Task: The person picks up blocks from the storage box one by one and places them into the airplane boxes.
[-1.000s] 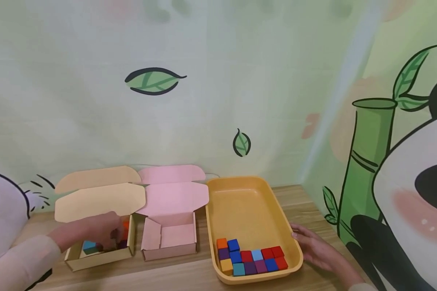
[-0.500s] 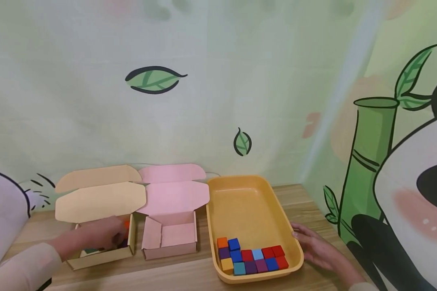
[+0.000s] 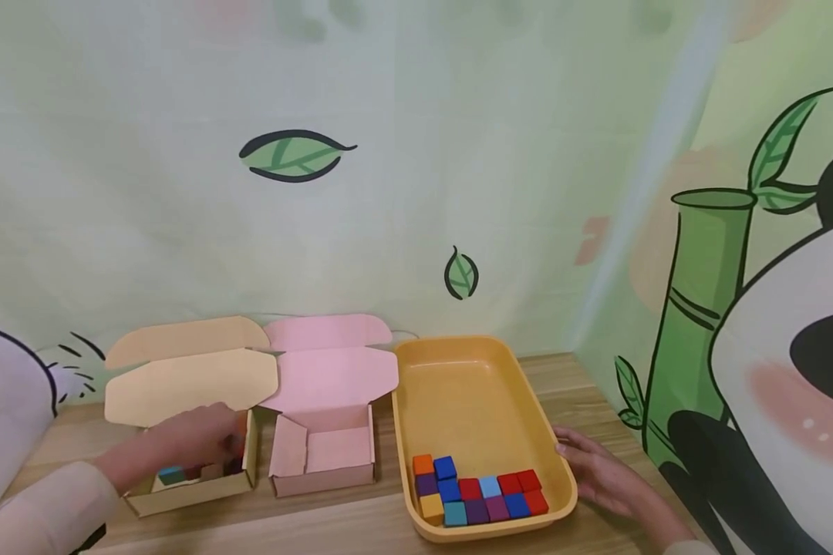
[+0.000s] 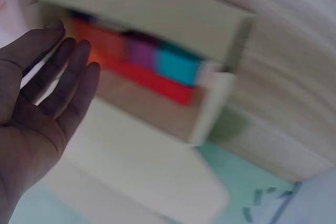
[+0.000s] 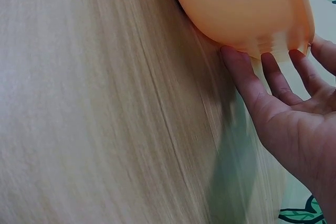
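My left hand (image 3: pixel 201 435) is over the right end of the tan cardboard box (image 3: pixel 187 497). In the left wrist view, its fingers (image 4: pixel 79 90) are slightly bent and apart, with no cube between them. Inside that box lie coloured cubes: a teal cube (image 4: pixel 177 67), a purple cube (image 4: pixel 140 52), orange ones (image 4: pixel 105 43) and a red row (image 4: pixel 152 81). My right hand (image 3: pixel 600 474) rests its fingertips against the outer right side of the yellow tray (image 3: pixel 468 401). In the right wrist view, the fingers (image 5: pixel 278 80) reach fairly straight to the tray wall.
Between tan box and tray stands a pink box (image 3: pixel 322 482), its lid folded back. Several cubes sit along the tray's near end, among them a yellow cube (image 3: pixel 431 507) and a light blue cube (image 3: pixel 490 486). A printed cloth (image 3: pixel 389 216) hangs behind the wooden table (image 3: pixel 333 532).
My left hand dipped deeper over the tan box, then rose slightly, showing the teal cube again. The right hand stays against the tray, and the tray's cubes look unchanged.
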Motion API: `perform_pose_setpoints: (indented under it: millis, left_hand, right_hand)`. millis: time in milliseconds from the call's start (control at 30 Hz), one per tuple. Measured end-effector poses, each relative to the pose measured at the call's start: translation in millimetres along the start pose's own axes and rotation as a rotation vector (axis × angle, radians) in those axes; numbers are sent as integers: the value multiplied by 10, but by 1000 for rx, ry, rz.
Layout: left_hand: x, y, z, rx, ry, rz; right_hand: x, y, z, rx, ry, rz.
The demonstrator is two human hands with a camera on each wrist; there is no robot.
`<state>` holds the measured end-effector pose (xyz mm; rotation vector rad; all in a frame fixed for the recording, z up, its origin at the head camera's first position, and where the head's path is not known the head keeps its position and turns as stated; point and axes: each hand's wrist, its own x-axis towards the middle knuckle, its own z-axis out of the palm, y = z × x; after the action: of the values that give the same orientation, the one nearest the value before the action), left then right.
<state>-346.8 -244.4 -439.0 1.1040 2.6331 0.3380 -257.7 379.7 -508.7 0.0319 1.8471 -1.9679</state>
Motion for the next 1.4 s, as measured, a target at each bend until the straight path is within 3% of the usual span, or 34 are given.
perform_pose_setpoints:
  millis: [133, 300, 467, 667, 800, 933, 1167, 1400]
  left_hand:
    - [185, 351, -162, 72, 103, 39]
    - [508, 923, -224, 97, 144, 124]
    - [938, 1431, -135, 87, 98, 189]
    - [1575, 1893, 34, 84, -4, 141]
    - [1912, 2068, 176, 104, -85, 83]
    - [2111, 2173, 272, 69, -175, 2]
    - [2278, 2232, 302, -148, -295, -190]
    - [2368, 2237, 286, -94, -356, -211]
  right_hand:
    - [2, -12, 1, -10, 6, -3]
    - [0, -21, 17, -14, 18, 3]
    - [0, -15, 17, -12, 16, 5]
    - [-5, -1, 15, -9, 8, 4]
    - [-6, -9, 27, -12, 9, -1]
    - [-4, -12, 33, -13, 13, 5]
    - [-10, -11, 33, -8, 30, 12]
    - [-4, -11, 31, -5, 20, 7]
